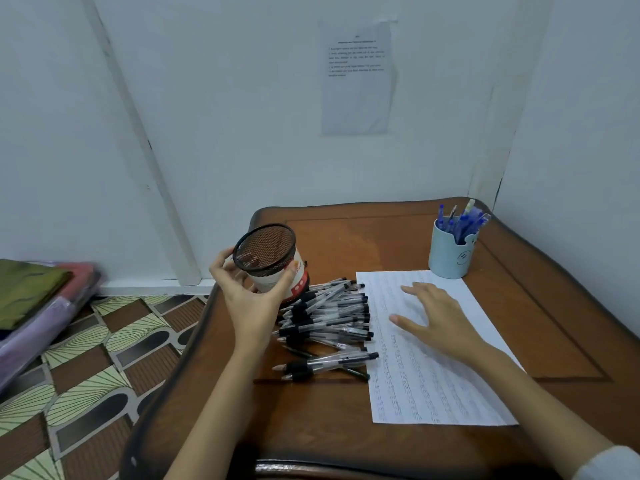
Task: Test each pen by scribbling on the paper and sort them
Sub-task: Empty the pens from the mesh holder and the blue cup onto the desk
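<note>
My left hand (pixel 249 299) grips a black mesh pen cup (pixel 265 251) and holds it tilted above the table's left side, its mouth toward me and nothing visible inside. Behind the cup stands a white and red container (pixel 294 282). Several clear pens with black grips (pixel 325 320) lie in a pile on the table under and to the right of that hand. A sheet of paper (pixel 429 386) covered with rows of scribbles lies right of the pile. My right hand (pixel 436 317) rests flat on the paper with fingers spread, holding nothing.
A light blue cup (pixel 448 258) filled with several blue pens stands at the table's back right. The brown wooden table (pixel 519 323) sits in a corner of white walls. Folded cloth in plastic (pixel 38 306) lies on the patterned floor to the left.
</note>
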Demonstrator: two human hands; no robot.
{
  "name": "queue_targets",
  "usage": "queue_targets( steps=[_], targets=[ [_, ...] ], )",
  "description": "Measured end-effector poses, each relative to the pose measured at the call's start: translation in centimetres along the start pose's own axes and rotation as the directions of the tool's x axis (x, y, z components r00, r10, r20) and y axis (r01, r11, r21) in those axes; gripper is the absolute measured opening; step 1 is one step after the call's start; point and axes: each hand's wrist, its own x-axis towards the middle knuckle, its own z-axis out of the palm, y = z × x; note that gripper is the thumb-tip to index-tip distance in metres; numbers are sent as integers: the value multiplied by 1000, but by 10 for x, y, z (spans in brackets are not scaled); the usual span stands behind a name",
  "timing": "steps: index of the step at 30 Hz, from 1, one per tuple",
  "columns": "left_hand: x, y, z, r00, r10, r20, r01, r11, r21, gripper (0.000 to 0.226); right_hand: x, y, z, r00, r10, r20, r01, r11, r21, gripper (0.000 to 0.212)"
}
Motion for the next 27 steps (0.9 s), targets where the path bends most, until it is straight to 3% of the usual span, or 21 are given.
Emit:
queue_targets(
  steps=[5, 15, 19, 23, 27],
  targets=[
    [3, -1, 20, 1000, -2, 28, 2, 1000, 31, 87, -7, 27, 6, 998, 55, 16, -52, 991, -124, 61],
    [30, -20, 89, 989, -62, 138, 48, 994, 99, 85, -11, 35, 14, 999, 40, -7, -41, 995, -96, 58],
    [40, -35, 115, 978, -79, 195, 51, 988, 146, 87, -10, 35, 14, 999, 35, -19, -37, 996, -87, 70],
    [51, -51, 138, 970, -113, 216, 72, 979, 190, 87, -9, 35, 15, 998, 51, -26, -53, 995, -85, 55],
    [65, -70, 155, 965, -146, 220, 91, 966, 240, 88, -8, 34, 15, 997, 68, -20, -70, 994, -83, 54]
  ],
)
